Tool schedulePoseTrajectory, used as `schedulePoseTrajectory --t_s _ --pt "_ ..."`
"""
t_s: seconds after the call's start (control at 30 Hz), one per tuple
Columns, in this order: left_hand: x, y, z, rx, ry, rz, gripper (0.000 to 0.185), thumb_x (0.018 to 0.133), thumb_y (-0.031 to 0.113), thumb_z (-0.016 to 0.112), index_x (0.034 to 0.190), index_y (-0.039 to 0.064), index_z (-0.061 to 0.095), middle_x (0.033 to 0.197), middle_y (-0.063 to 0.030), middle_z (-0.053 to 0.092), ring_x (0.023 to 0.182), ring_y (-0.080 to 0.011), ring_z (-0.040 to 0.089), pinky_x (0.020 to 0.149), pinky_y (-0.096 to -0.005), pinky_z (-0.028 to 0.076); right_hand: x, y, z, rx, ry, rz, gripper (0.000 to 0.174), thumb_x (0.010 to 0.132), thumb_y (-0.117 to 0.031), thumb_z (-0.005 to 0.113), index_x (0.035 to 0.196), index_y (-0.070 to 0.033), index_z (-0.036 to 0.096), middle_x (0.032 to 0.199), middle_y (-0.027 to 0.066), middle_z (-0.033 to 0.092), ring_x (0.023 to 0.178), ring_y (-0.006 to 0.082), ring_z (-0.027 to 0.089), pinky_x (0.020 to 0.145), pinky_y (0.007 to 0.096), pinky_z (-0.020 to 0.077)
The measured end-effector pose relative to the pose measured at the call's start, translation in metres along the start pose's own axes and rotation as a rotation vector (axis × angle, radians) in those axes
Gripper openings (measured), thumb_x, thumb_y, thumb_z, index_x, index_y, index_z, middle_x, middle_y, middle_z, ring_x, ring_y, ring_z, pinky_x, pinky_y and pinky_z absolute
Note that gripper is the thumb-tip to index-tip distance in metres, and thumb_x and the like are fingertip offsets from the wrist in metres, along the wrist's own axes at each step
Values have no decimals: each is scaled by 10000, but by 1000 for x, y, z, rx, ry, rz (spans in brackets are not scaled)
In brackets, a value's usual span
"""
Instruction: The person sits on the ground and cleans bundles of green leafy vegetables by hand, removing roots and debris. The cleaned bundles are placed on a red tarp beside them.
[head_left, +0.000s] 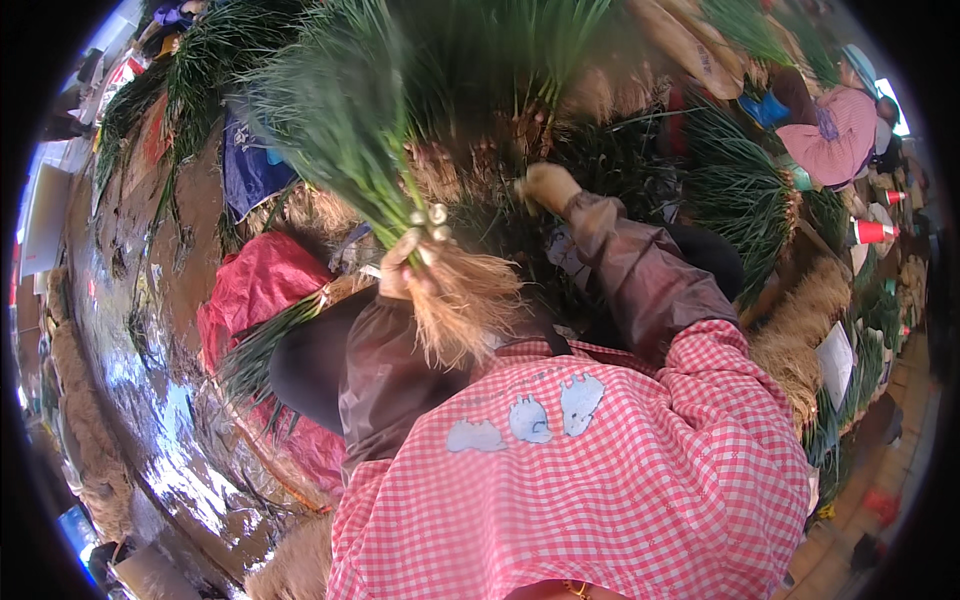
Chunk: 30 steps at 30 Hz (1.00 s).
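My left hand (396, 268) is closed around a bunch of green onions (375, 187) near their white bulbs. Long green leaves fan up and away from it, and a thick brush of tan roots (465, 296) hangs towards my apron. To the right of it, my right hand (553, 187), in a pale glove, reaches over dark loose leaves (622, 165). Its fingertips are blurred, and I cannot see whether anything is between them. Just beyond both hands stand more green onions (551, 82) with their roots showing, the leaves partly blurred.
A red plastic sack (270, 281) and some green onions (274, 334) lie by my left knee. Wet, muddy ground (172, 360) stretches left. Stacked green onions (735, 187) rise on the right, near a person in pink (832, 135). Farther right stands a red-and-white cup-like object (874, 231).
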<state>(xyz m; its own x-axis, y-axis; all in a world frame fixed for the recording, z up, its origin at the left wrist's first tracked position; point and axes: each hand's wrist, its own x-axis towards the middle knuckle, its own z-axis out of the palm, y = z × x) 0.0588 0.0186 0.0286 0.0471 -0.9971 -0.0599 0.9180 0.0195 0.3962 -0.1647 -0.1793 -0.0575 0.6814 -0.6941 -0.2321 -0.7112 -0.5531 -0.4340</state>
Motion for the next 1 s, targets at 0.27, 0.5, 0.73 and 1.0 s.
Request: schedulePoseTrajectory --t_s 0.27,0.5,0.73,1.0 --pt "14 8 -37 -39 285 -109 381 793 153 675 1121 16 536 935 -104 642 570 -150 564 423 -164 445 26 2 18 -186 -169 -107 171 726 -246 614 792 -113 700 811 115 670 731 326 627 652 402 501" --pt "31 -20 -52 -326 223 -10 384 853 70 559 1216 -19 472 907 -75 592 869 -211 569 861 -367 466 164 -44 -2 257 72 322 543 747 -448 687 1139 -79 615 1091 181 624 1031 314 586 880 381 454" --pt "40 -13 -48 -212 396 -82 302 871 140 545 1123 -23 513 1114 -151 583 970 -275 583 908 -400 460 203 -30 9 460 183 349 608 747 -374 731 1165 37 568 1107 209 617 1067 258 585 876 319 451" --pt "34 -9 15 -182 479 -209 309 894 203 547 1136 11 534 781 -121 641 590 -202 608 567 -317 541 101 -16 -74 1098 -235 222 397 847 -386 642 998 -20 663 1060 85 648 968 179 579 918 343 418"
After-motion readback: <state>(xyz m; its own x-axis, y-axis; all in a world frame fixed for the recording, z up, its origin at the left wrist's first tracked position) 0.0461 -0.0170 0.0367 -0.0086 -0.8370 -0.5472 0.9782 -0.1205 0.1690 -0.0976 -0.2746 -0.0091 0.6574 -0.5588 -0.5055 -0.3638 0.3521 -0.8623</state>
